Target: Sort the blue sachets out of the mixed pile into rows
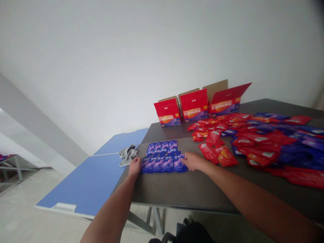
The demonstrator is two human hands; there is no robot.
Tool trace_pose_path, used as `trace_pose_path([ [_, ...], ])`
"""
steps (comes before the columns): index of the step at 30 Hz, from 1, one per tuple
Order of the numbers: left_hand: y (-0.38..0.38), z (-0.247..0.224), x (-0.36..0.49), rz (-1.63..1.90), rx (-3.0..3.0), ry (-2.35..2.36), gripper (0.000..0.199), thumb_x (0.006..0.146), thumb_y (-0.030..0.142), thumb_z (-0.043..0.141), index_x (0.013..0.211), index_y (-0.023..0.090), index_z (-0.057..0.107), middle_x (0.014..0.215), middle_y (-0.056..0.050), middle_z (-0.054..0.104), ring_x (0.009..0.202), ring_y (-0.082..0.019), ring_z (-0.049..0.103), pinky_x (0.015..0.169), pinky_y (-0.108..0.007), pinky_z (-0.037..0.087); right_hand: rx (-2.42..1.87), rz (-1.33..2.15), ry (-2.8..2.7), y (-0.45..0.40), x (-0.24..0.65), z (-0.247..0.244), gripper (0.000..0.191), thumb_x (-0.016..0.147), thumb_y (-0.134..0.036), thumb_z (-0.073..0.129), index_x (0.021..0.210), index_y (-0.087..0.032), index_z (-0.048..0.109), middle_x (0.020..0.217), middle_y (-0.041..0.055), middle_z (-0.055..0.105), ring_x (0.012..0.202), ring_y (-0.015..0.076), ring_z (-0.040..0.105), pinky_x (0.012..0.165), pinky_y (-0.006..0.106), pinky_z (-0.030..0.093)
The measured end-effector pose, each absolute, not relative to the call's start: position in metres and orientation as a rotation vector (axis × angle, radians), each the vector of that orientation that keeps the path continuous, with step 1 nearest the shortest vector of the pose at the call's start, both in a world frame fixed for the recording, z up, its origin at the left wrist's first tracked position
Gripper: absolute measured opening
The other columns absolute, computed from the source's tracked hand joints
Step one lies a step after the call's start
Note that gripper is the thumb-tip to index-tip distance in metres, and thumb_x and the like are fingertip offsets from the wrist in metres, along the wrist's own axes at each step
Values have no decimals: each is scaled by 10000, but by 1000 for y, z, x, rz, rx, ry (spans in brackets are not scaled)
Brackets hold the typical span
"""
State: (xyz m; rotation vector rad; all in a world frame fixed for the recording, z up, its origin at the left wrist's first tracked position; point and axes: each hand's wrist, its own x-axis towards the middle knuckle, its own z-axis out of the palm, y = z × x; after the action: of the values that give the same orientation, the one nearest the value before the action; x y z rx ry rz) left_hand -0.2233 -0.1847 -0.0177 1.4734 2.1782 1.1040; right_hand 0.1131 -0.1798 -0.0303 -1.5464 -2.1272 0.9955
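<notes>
the fingers (138, 162) of the left hand (135, 166) lie against the left edge of a block of purple-blue sachets (162, 157), while the fingers (184, 161) of the right hand (193, 161) rest on its lower right corner. on both hands the fingers sit close together rather than spread wide, and they touch the sachets, but from this view i cannot tell whether either hand pinches a sachet or only presses against the block.

the sachets lie flat in overlapping rows on a dark table top (192, 192). just right of the block, two red sachets (215, 154) lie askew, and beyond them spreads a large loose heap of red and blue sachets (263, 143). well past the block's far side, three open red cartons (194, 105) stand in a row with their lids raised, near the far edge of the table top. just left of the block, a crumpled gray cloth (128, 154) lies at the corner of the table top, over a blue table (86, 182). below the block, past the near table edge, a black object (189, 233) sits on the floor, too cut off to name.
</notes>
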Motion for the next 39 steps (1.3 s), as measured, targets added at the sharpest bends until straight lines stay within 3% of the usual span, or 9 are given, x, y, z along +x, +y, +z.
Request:
trace_pose_path([
  [3,-187,-15,-220,1100,1462,2187,193,724,289,426,559,196,392,503,28,404,513,-131,456,478,-234,296,-1306,881,-2278,-187,117,-27,317,710,-491,641,761,-185,575,596,3,613,478,114,519,443,207,307],
  [7,-188,-13,-218,1086,1462,2193,185,717,290,423,560,201,384,498,30,404,509,-134,449,478,-240,294,-1288,652,-2414,-194,118,-23,407,558,-477,762,781,-201,564,743,6,614,615,131,519,485,220,261],
  [22,-184,-19,-226,1040,1498,2222,192,713,316,398,561,200,375,511,34,397,502,-127,401,507,-245,286,-1270,613,-2408,-190,116,-33,382,664,-558,678,785,-212,573,746,0,633,626,127,532,505,229,227],
  [26,-184,-21,-228,1048,1502,2232,196,719,319,395,565,199,379,522,29,409,509,-127,405,511,-243,292,-1241,632,-2266,-183,115,-34,337,871,-480,461,731,-189,557,715,21,627,625,117,517,532,231,237],
  [29,-183,-21,-229,1052,1500,2242,199,726,323,391,570,199,379,530,28,406,514,-128,408,514,-244,297,-1369,555,-2116,-174,116,-37,342,936,-356,344,721,-179,543,739,53,632,663,126,527,555,241,231],
  [33,-184,-20,-229,1051,1515,2247,216,736,337,391,571,198,383,535,27,403,525,-130,410,513,-244,295,-1442,464,-2003,-169,119,-43,272,913,-286,370,710,-179,515,718,45,614,639,125,504,554,247,222],
  [39,-185,-17,-227,1055,1549,2279,224,749,323,375,568,195,407,529,23,406,547,-140,433,523,-249,308,-1340,618,-1887,-168,120,-48,103,832,-274,502,778,-186,511,696,-6,589,626,108,496,557,214,268],
])
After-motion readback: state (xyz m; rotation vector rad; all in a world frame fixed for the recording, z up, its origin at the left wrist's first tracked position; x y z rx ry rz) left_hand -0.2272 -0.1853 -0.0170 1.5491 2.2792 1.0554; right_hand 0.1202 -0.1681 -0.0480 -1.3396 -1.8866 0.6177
